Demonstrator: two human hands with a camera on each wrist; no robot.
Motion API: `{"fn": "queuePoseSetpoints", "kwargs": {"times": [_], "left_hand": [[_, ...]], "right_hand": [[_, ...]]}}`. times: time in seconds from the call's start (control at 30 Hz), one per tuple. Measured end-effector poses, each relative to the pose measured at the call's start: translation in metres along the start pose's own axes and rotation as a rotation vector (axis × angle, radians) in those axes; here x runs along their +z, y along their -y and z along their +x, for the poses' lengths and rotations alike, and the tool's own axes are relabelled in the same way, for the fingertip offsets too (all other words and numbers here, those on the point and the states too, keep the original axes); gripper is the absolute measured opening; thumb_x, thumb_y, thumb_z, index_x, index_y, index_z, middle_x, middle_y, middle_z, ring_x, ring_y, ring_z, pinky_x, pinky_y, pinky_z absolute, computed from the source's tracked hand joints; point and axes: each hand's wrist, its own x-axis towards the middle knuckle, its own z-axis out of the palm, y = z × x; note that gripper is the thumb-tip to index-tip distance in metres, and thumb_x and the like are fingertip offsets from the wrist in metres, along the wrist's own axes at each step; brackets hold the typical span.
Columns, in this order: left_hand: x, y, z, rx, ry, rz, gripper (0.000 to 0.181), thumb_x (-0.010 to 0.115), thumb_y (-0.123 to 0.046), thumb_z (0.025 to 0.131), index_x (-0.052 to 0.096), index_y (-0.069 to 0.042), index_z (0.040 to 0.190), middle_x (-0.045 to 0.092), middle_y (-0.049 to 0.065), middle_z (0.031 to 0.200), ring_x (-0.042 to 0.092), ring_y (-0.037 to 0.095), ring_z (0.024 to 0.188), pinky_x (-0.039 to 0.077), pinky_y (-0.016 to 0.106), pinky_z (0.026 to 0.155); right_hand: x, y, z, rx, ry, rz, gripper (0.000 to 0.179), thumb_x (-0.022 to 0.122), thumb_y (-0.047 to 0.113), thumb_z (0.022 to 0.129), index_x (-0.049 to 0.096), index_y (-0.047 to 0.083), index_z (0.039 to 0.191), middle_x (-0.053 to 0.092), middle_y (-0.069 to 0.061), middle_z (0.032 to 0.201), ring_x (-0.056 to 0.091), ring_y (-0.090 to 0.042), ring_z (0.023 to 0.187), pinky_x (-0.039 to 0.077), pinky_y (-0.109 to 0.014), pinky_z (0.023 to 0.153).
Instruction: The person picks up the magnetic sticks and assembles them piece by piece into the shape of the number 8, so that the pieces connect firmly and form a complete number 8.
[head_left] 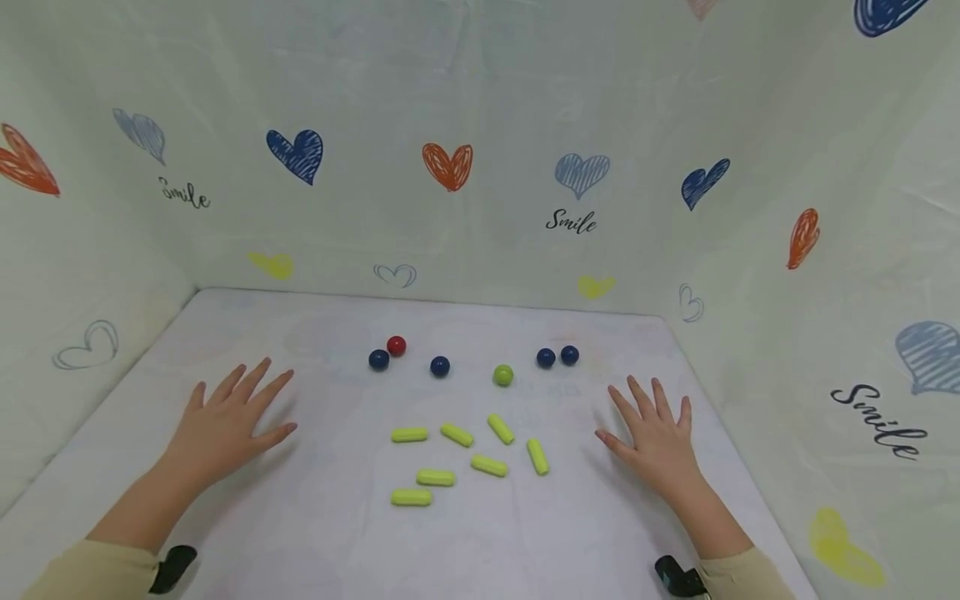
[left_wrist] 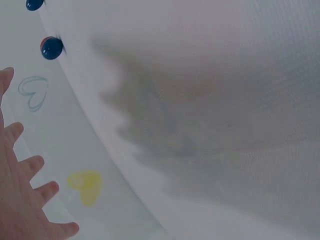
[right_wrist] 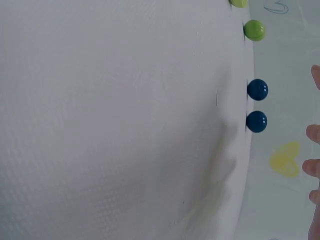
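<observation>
My left hand hovers over the left side of the table with fingers spread and nothing in it. On the opposite side my right hand is likewise spread and holds nothing. Between the hands lie several short yellow-green sticks, loosely scattered. Behind them is a row of small glossy balls: a red ball, a green ball and several dark blue balls. A pair of blue balls also shows in the right wrist view. The left wrist view has a blue ball partly covering the red one.
The white-covered table ends at a pale cloth backdrop printed with hearts and "Smile", which also rises along both sides. Black wrist devices sit at the left cuff and the right cuff. Both hands cast soft shadows on the tabletop.
</observation>
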Motion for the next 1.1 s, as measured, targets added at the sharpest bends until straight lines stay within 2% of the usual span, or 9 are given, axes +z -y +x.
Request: {"fn": "queuePoseSetpoints", "kwargs": {"times": [0.43,0.67,1.1], "left_hand": [[0.000,-0.018,0.003,0.011,0.015,-0.010,0.076,0.067,-0.052,0.085,0.038,-0.016,0.146,0.032,0.021,0.150,0.026,0.048,0.134,0.015,0.076,0.098],[-0.001,-0.030,0.007,0.048,-0.011,-0.003,0.075,0.069,-0.050,0.083,0.043,-0.014,0.144,0.035,0.019,0.150,0.027,0.046,0.135,0.017,0.074,0.099],[-0.001,-0.057,0.014,0.094,0.020,0.040,0.076,0.071,-0.051,0.081,0.048,-0.013,0.143,0.038,0.020,0.148,0.029,0.045,0.135,0.019,0.072,0.102]], "right_hand": [[0.001,0.006,0.003,-0.021,0.013,0.011,0.074,0.063,0.055,0.088,0.044,0.013,0.146,0.032,-0.021,0.152,0.014,-0.046,0.142,0.003,-0.075,0.102],[0.003,0.013,0.004,-0.034,0.032,0.049,0.074,0.062,0.056,0.088,0.043,0.013,0.146,0.032,-0.020,0.153,0.013,-0.045,0.142,0.000,-0.074,0.103],[0.002,0.033,0.008,-0.071,0.075,0.082,0.074,0.064,0.052,0.088,0.042,0.014,0.148,0.032,-0.015,0.154,0.014,-0.043,0.143,0.001,-0.071,0.105]]}}
